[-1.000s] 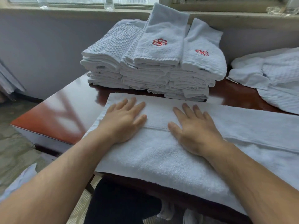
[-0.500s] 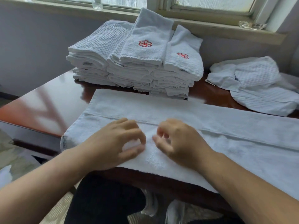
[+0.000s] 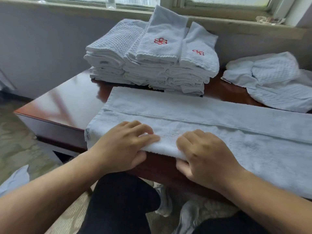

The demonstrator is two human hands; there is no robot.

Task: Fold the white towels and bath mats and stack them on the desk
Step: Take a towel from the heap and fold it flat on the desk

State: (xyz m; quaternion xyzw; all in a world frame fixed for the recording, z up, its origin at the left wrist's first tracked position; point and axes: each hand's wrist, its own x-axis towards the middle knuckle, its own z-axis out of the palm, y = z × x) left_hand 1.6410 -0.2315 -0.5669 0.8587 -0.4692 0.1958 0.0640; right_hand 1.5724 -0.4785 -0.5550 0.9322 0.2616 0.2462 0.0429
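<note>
In the head view, a long white towel [image 3: 219, 132] is lying flat across the near part of the desk [image 3: 67, 98], already folded lengthwise, with a seam running along its middle. The left hand [image 3: 121, 146] and right hand [image 3: 206, 157] are sitting close together at its near edge. Each is gripping that edge, with fingers curled over the top and thumb tucked beneath. This towel looks to be mid-fold, with the near edge about to go over.

Behind it, a stack of folded towels [image 3: 152, 65] is standing against the wall below the window sill [image 3: 236, 26], so much of the work appears to be done. A rumpled pile of cloths [image 3: 273, 85] is waiting at the far right, and more cloth [image 3: 194, 211] is lying below the desk.

The towel's near edge is overhanging the desk front. Its far edge is lying just before the stack, leaving little room there. Bare desk is showing on the left.
</note>
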